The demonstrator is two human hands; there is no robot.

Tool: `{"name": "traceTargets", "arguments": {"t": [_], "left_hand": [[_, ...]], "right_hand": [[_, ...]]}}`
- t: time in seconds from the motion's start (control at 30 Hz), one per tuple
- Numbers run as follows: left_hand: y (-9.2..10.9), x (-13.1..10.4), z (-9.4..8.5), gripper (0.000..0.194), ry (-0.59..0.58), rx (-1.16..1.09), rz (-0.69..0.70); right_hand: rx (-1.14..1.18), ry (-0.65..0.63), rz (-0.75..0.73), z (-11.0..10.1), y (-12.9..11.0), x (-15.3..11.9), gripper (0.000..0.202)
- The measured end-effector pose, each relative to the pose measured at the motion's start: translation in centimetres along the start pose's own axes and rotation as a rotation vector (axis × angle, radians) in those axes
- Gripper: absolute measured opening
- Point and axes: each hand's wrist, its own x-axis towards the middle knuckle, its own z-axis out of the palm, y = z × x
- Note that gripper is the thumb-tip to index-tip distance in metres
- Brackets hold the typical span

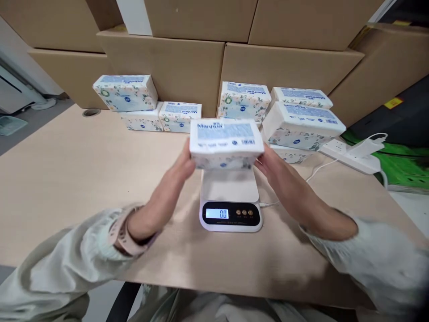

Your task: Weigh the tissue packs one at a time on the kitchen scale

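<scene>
Between my two hands is a pack of tissues (226, 139) in white and blue wrapping with floral sides. My left hand (182, 167) presses its left end, and my right hand (271, 164) grips the right end; the fingers of both are partly hidden. Held in the air, the pack covers the back part of a white kitchen scale (230, 185). The scale's lit display (217, 213) reads 0.0, with several gold buttons to its right.
More tissue packs stand stacked at the table's back, on the left (125, 94) and right (303, 127). Behind them rise cardboard boxes (167, 67). A white power strip (355, 156) lies at the right edge. A cable (271, 204) runs to the scale. A round hole (91, 112) is at back left.
</scene>
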Motion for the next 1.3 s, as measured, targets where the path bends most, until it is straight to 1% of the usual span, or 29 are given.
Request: {"name": "traceTargets", "arguments": {"t": [0.07, 0.13, 0.2, 0.37, 0.47, 0.57, 0.67, 0.87, 1.07, 1.3], "left_hand": [[-0.5, -1.7, 1.8, 0.056, -0.036, -0.011, -0.094], [-1.2, -2.6, 2.6, 0.059, -0.064, -0.032, -0.128], [-1.9, -3.0, 2.8, 0.061, -0.053, -0.026, -0.130], [-3.9, -4.2, 2.2, 0.057, 0.101, 0.098, -0.070], [-5.0, -4.7, 2.0, 0.054, 0.128, 0.080, -0.029], [-5.4, -4.7, 2.0, 0.053, 0.133, 0.021, -0.035], [-5.2, -4.4, 2.2, 0.053, 0.130, -0.017, -0.047], [-5.2, -4.4, 2.4, 0.052, 0.107, -0.080, -0.025], [-5.3, -4.6, 2.4, 0.054, 0.103, -0.092, -0.028], [-4.7, -4.4, 2.9, 0.060, 0.105, -0.084, -0.060]], "right_hand": [[0.061, -0.012, 0.086, -0.4, 0.3, -3.4, 0.056], [0.096, -0.005, 0.113, -0.2, 1.1, -5.3, 0.058], [0.088, 0.016, 0.060, 0.2, 2.2, -6.4, 0.059], [-0.026, 0.154, -0.134, 0.7, 5.3, -7.9, 0.061], [-0.047, 0.183, -0.211, 0.6, 6.4, -8.3, 0.063], [-0.031, 0.181, -0.174, 0.4, 6.9, -8.4, 0.061], [-0.012, 0.183, -0.133, 0.5, 7.1, -8.5, 0.060], [0.000, 0.185, -0.125, 0.9, 7.1, -8.5, 0.059], [0.007, 0.175, -0.132, 1.1, 6.6, -8.4, 0.057], [0.013, 0.179, -0.118, 1.2, 6.4, -8.5, 0.057]]}}
